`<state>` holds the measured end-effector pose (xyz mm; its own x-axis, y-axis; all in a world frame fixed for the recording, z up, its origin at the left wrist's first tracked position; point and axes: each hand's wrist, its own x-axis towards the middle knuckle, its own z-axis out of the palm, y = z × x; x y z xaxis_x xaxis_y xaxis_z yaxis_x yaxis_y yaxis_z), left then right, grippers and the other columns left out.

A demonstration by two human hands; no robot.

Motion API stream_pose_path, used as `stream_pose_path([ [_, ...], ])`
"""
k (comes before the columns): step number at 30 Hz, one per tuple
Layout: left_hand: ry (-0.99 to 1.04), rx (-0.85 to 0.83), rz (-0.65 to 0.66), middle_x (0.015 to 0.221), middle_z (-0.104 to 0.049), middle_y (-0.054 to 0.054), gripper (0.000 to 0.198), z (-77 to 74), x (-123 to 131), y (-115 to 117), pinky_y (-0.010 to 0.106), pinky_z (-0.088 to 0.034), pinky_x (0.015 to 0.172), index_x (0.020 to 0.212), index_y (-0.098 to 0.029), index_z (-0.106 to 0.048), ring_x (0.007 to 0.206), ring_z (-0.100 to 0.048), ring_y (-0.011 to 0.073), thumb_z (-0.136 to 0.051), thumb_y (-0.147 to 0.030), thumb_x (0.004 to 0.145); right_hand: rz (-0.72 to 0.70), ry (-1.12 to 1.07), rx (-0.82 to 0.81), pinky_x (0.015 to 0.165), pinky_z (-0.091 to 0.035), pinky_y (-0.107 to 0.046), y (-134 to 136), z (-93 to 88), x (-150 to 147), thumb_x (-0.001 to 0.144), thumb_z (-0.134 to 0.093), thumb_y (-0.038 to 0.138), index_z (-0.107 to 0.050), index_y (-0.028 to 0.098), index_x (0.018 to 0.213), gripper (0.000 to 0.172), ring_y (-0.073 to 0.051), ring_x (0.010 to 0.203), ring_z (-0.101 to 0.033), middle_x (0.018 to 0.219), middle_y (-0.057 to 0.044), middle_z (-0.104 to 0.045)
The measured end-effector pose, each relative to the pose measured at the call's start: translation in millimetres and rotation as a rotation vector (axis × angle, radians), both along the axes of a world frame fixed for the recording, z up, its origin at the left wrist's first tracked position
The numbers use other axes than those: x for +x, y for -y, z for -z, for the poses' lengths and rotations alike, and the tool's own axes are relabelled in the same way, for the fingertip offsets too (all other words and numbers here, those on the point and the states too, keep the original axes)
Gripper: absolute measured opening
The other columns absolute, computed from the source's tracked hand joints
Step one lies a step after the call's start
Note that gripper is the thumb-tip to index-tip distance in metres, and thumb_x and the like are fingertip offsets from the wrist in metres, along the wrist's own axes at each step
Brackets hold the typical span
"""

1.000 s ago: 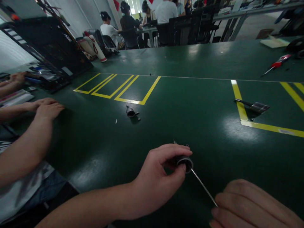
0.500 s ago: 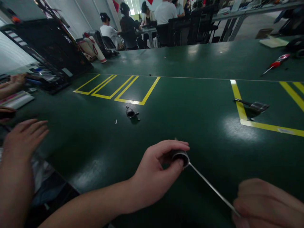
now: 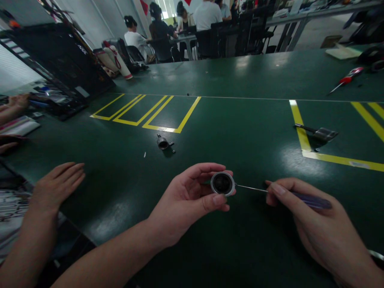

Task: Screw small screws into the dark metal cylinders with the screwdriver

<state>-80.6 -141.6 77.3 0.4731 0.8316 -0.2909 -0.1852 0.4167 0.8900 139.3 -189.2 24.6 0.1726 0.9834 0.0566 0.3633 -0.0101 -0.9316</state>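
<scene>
In my left hand (image 3: 192,200) is a round, hollow metal part (image 3: 223,184), its dark opening turned up toward me. The fingers wrap its far side and the thumb presses the near rim. My right hand (image 3: 315,228) grips a screwdriver (image 3: 312,200) by its dark purplish handle. Its thin shaft points left, and the tip meets the right side of the metal part's rim, where a tiny piece shows. A similar cup-shaped metal part (image 3: 162,142) lies on the green table (image 3: 240,132), with several tiny nut-like pieces (image 3: 172,144) beside it.
Yellow tape outlines (image 3: 162,129) mark the table. To the right lie a dark brush-like tool (image 3: 321,133) and a red screwdriver (image 3: 348,79). A co-worker's hand (image 3: 60,180) rests at the left edge. A dark frame (image 3: 57,60) stands back left; people sit beyond the table.
My right hand has moved up and left, bringing the screwdriver's handle into view and levelling its shaft. The metal part has risen slightly and turned its opening toward me. The co-worker's hand shifted right.
</scene>
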Motion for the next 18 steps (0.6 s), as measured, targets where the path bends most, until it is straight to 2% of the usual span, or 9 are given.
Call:
stream_pose_path([
  [4,-0.020,0.004,0.014,0.117,-0.063,0.008,0.037,-0.2,0,0,0.032,-0.055,0.077,0.106,-0.019,-0.059,0.101,-0.063,0.0234,-0.070,-0.009,0.071,-0.033,0.079,-0.070,0.046,-0.048,-0.023,-3,-5.5,-4,0.084,-0.056,0.043,-0.065,0.021,0.074,0.025,-0.016,0.059,-0.062,0.067,-0.001,-0.065],
  [7,-0.049,0.029,0.034,0.118,-0.062,0.008,0.036,0.6,0,0,0.031,-0.054,0.081,0.104,-0.019,-0.061,0.101,-0.063,0.0224,-0.071,-0.010,0.071,-0.077,0.196,0.024,0.043,-0.047,-0.022,-3,-16.2,-8,0.084,-0.055,0.040,-0.062,0.023,0.066,0.026,-0.016,0.057,-0.062,0.063,0.001,-0.064],
  [8,-0.061,0.035,0.035,0.119,-0.062,0.008,0.036,0.9,0,0,0.031,-0.053,0.082,0.105,-0.019,-0.062,0.101,-0.063,0.0218,-0.070,-0.010,0.071,-0.099,0.244,0.085,0.046,-0.049,-0.024,-1,-19.7,-8,0.084,-0.054,0.039,-0.061,0.023,0.064,0.026,-0.018,0.061,-0.064,0.062,0.001,-0.063],
  [10,-0.077,0.037,0.032,0.119,-0.062,0.008,0.035,1.5,0,1,0.031,-0.052,0.084,0.106,-0.019,-0.062,0.102,-0.062,0.0214,-0.070,-0.011,0.072,-0.158,0.343,0.194,0.063,-0.053,-0.029,2,-24.9,-9,0.084,-0.054,0.035,-0.058,0.024,0.063,0.024,-0.020,0.069,-0.065,0.061,0.002,-0.062],
  [13,-0.076,0.021,0.028,0.117,-0.063,0.009,0.035,2.1,0,3,0.032,-0.051,0.086,0.107,-0.019,-0.062,0.103,-0.062,0.0219,-0.069,-0.012,0.073,-0.218,0.419,0.281,0.083,-0.050,-0.037,8,-26.5,-11,0.085,-0.054,0.029,-0.055,0.024,0.066,0.019,-0.021,0.074,-0.065,0.063,0.002,-0.060],
  [18,-0.063,0.019,-0.009,0.116,-0.063,0.008,0.033,2.8,1,4,0.031,-0.050,0.087,0.105,-0.018,-0.063,0.099,-0.062,0.0196,-0.068,-0.012,0.073,-0.120,0.301,0.275,0.084,-0.052,-0.036,13,-16.5,-12,0.086,-0.053,0.030,-0.055,0.024,0.066,0.021,-0.018,0.066,-0.064,0.060,0.003,-0.057],
])
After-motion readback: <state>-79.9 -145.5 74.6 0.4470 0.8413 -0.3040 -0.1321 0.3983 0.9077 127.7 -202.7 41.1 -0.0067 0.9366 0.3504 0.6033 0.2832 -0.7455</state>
